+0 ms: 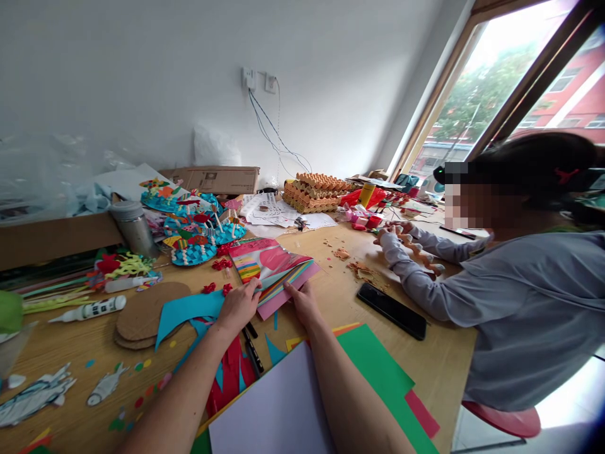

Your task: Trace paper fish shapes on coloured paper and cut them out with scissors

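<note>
My left hand point(239, 307) grips the near left edge of a fanned stack of coloured paper point(269, 268), whose top sheet is pink and printed. My right hand point(301, 301) holds the stack's near edge, with a pink sheet point(278, 302) at the bottom. A torn blue paper sheet point(189, 309) lies under my left wrist. Black marker pens point(253, 348) lie between my forearms. Below them are a white sheet point(269, 403) and a green sheet point(378, 372). A co-worker in a grey sleeve point(406, 265) handles an orange craft piece point(416, 249) to the right.
A black phone point(392, 310) lies right of my hands. On the left are cardboard ovals point(149, 315), a glue tube point(89, 309), paper fish point(106, 384) and woven paper crafts point(193, 252). A steel flask point(135, 227) and stacked egg trays point(314, 192) stand behind.
</note>
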`<move>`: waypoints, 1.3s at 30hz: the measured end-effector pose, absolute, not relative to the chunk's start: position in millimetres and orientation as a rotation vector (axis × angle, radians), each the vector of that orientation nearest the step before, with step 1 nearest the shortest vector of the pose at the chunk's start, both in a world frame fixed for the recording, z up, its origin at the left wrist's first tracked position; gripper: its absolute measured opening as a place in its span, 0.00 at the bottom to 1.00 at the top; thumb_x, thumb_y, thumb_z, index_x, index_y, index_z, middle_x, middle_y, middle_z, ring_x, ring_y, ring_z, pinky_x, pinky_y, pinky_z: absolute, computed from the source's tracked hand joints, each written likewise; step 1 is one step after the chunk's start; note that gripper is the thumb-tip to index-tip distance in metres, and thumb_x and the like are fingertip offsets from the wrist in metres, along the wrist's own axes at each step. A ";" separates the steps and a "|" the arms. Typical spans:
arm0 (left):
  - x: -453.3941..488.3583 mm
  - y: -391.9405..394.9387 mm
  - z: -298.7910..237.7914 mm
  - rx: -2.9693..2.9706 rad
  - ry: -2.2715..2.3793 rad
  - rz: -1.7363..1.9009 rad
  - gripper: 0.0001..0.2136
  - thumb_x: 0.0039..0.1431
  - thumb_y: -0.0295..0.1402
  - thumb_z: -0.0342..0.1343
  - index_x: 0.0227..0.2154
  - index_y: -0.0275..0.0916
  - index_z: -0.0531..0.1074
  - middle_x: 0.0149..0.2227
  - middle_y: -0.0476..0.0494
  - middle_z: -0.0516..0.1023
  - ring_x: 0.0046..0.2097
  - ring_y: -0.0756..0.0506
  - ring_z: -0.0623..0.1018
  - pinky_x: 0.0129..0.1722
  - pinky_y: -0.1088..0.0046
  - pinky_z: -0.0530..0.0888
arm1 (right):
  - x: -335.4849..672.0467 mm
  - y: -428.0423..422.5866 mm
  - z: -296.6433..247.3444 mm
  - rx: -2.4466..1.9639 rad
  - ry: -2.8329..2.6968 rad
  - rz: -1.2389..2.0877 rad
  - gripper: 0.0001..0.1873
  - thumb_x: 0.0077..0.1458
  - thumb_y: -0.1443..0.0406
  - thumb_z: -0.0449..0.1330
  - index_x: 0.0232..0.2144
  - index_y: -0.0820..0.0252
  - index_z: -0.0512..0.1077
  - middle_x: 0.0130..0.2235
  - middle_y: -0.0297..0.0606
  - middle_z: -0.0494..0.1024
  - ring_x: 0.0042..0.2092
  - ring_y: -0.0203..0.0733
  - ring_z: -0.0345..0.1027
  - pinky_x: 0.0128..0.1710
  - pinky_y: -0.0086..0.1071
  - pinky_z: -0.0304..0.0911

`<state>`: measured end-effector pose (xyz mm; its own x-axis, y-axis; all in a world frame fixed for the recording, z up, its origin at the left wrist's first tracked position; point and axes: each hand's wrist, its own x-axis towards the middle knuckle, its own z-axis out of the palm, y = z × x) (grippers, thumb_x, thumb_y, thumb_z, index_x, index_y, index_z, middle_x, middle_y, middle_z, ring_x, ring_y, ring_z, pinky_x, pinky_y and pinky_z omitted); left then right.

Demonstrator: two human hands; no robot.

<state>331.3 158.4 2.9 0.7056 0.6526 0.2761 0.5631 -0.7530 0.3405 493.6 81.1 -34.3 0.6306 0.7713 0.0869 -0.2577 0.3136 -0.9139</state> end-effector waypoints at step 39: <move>333.0 154.9 6.6 2.723 1.063 0.539 0.08 0.62 0.35 0.48 0.42 0.42 0.67 0.33 0.46 0.80 0.38 0.44 0.80 0.35 0.72 0.68 | 491.3 82.7 -32.4 -1.072 -0.547 0.679 0.19 0.37 0.62 0.67 0.35 0.57 0.69 0.32 0.33 0.80 0.31 0.42 0.73 0.30 0.34 0.71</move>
